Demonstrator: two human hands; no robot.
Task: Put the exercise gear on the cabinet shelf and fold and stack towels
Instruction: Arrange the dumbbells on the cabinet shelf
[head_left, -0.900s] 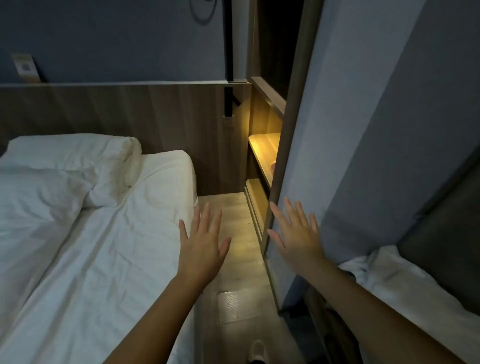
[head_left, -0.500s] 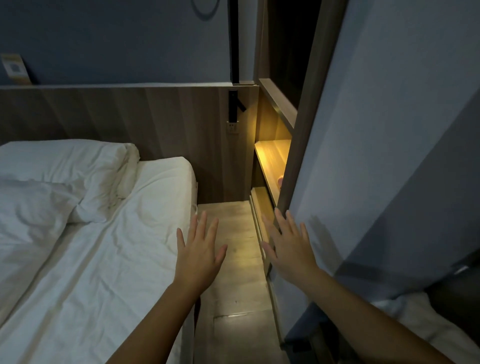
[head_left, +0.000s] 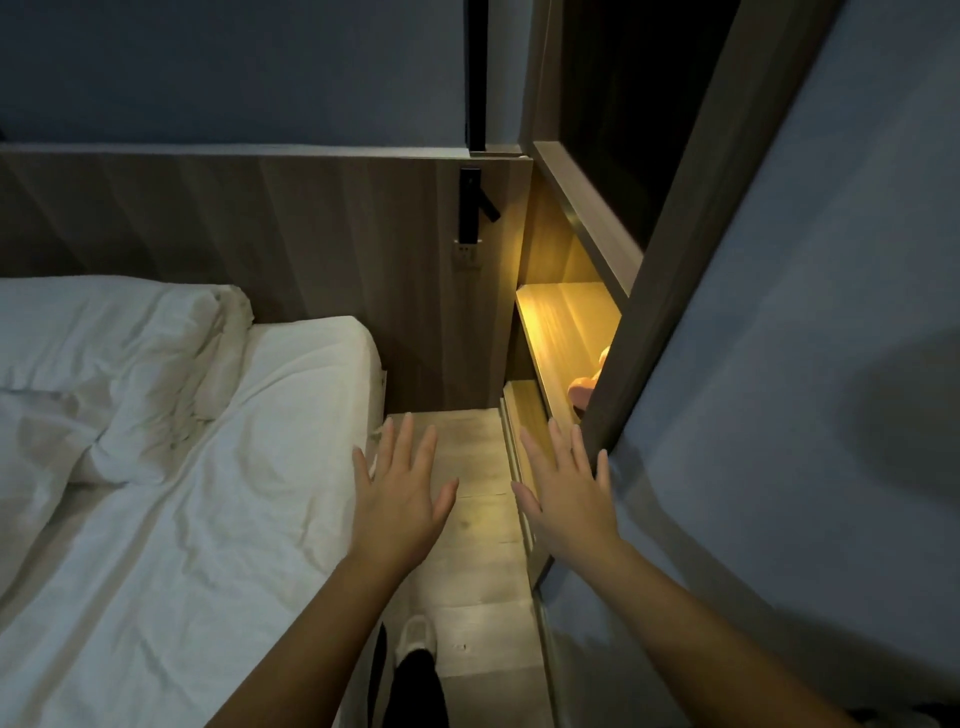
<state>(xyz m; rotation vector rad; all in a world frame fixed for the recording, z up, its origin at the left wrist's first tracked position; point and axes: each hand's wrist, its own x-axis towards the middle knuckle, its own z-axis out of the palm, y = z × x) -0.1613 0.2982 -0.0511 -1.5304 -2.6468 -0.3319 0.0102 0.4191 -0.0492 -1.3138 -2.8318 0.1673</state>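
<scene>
Since the earlier pictures, the lit wooden cabinet shelf (head_left: 566, 322) has been brought nearer and is seen bigger. More of the small pink thing (head_left: 584, 388) on it is shown. Both hands have been kept spread out in front.

All the fingers (head_left: 402, 441) of the left hand (head_left: 400, 501) are held straight and apart, with the thumb stuck out to the side, and nothing is held. The fingers (head_left: 558, 449) of the right hand (head_left: 566, 501) are spread the same way, with nothing held. Its little finger is seen right at the wooden edge of the tall grey-blue cabinet panel (head_left: 779, 364); whether the edge is touched cannot be told. The backs of both hands are turned to the camera, side by side but apart. Both bare arms are stretched forward from the bottom of the view.

Under the hands, the pale wooden floor (head_left: 467, 525) is seen, with one foot in a white shoe (head_left: 415, 634) on it. The small pink thing is laid on the lit shelf, half hidden behind the panel edge; what it is cannot be told. To the left, a bed with white crumpled sheets (head_left: 182, 519) and a white pillow (head_left: 104, 332) are set against a brown wooden headboard (head_left: 260, 218), where a black wall lamp (head_left: 470, 205) is fixed.
</scene>
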